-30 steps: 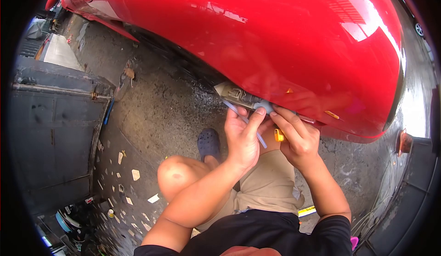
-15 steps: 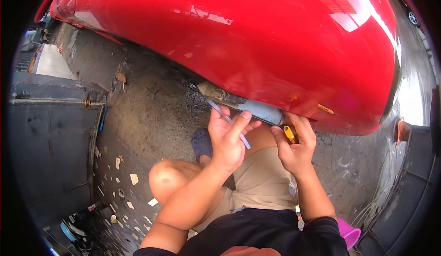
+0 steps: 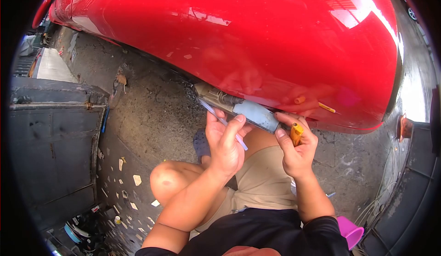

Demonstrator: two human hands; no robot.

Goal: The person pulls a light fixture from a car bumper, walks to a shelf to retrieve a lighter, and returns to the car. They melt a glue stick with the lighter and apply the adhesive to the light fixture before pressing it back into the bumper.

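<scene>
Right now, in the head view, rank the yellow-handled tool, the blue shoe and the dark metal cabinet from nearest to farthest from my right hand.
1. yellow-handled tool: gripped in the right hand itself.
2. blue shoe: on the ground, past the left hand and its thin clear tube.
3. dark metal cabinet: far off at the view's left side.

1. We see a glossy red car panel (image 3: 257, 40) filling the top of the view, above rough concrete ground (image 3: 151, 113).
2. A grey part (image 3: 255, 113) juts from under its lower edge. The left hand (image 3: 225, 141) pinches a thin pale rod (image 3: 207, 110) beside it, with the forefinger resting on the grey surface.
3. The right hand (image 3: 296, 152) is closed round a yellow-handled tool (image 3: 296, 134), its thumb at the grey part's right end.
4. Lower down we make out a bare knee (image 3: 172, 182), a dark clog (image 3: 200, 143) and a pink container (image 3: 351, 230).
</scene>
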